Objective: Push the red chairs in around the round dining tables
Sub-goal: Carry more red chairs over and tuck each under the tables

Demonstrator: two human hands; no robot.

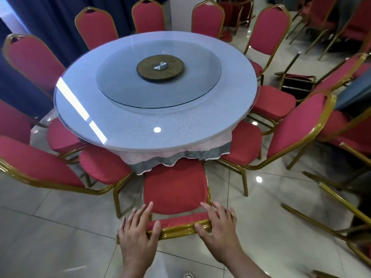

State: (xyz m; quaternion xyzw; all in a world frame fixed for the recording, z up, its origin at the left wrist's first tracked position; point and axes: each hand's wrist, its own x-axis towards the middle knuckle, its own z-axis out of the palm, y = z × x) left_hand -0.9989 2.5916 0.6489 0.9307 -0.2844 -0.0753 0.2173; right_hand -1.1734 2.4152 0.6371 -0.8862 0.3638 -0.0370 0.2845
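Head view: my left hand [138, 235] and right hand [218, 229] rest flat-fingered, thumbs hooked, on the chair [175, 189] back; an uneven push could snag the tablecloth [172, 157].

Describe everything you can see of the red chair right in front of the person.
The red chair has a padded seat in textured red fabric and a gold-painted, metal-looking frame. It stands upright on the pale tiled floor, seat front just under the draped tablecloth. The left hand and right hand rest on the backrest's top edge, fingers straight over it, thumbs on the gold rail.
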